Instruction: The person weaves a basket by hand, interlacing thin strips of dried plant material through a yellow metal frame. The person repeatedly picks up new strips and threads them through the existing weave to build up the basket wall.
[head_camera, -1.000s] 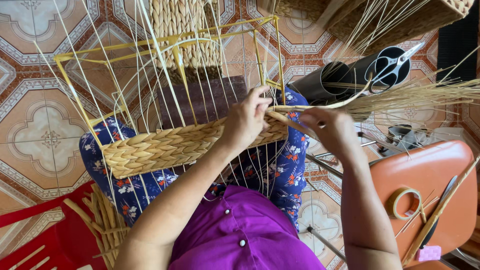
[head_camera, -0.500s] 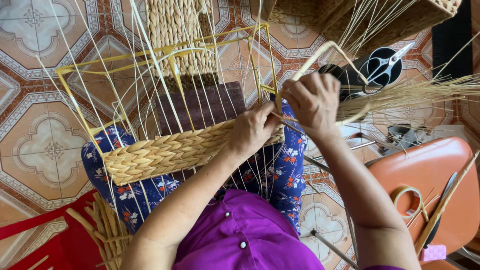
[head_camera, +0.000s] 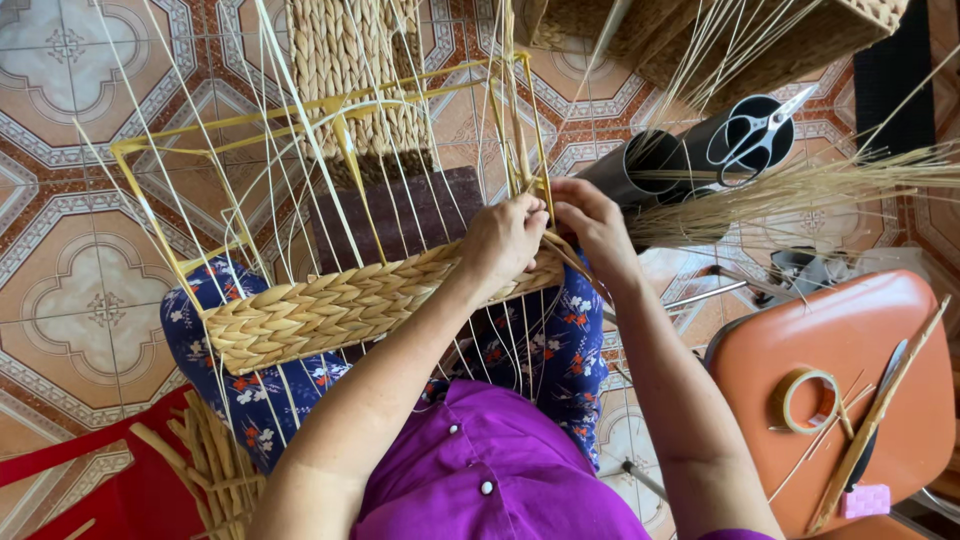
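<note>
I have the half-woven basket (head_camera: 340, 310) across the lap, its braided band low on the yellow wire frame (head_camera: 330, 110), and both hands meet at the band's right end: the left hand (head_camera: 505, 240) presses closed on the braid while the right hand (head_camera: 592, 222) pinches a straw strand (head_camera: 565, 255) beside the corner upright. To do this well, I would keep the strand taut and seated tight against the row below. Half a second ago the right hand was raised higher, pulling the strand up; now it has dropped back to the band.
</note>
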